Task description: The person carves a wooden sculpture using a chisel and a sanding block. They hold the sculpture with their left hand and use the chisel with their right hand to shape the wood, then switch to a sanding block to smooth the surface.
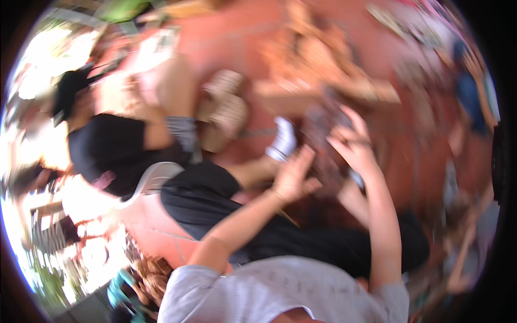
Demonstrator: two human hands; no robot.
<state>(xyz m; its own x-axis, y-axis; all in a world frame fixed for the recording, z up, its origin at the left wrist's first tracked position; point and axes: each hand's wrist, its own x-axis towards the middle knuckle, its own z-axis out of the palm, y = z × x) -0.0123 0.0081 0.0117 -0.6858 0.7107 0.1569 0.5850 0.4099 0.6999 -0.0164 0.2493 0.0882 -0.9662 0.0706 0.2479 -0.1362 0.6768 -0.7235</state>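
Between my knees stands a dark brown, uneven upright thing (322, 137), too smeared by motion to name; it may be carved wood. To its left is my left hand (293, 175), with fingers stretched toward it and nothing seen in them. My right hand (354, 142) is on its other side, with fingers spread and bent near its upper part. Whether either hand touches it, I cannot tell. Just beyond lies a light wooden board or block (377, 91), with an orange-brown carved-looking piece (318, 54) behind it.
A person in a black shirt (107, 145) sits close on my left, by a pale plastic chair (156, 177). Tan clogs (226, 116) lie on the red tiled floor (231, 43). Other people are at the right edge, with a blurred arm (474, 70) there.
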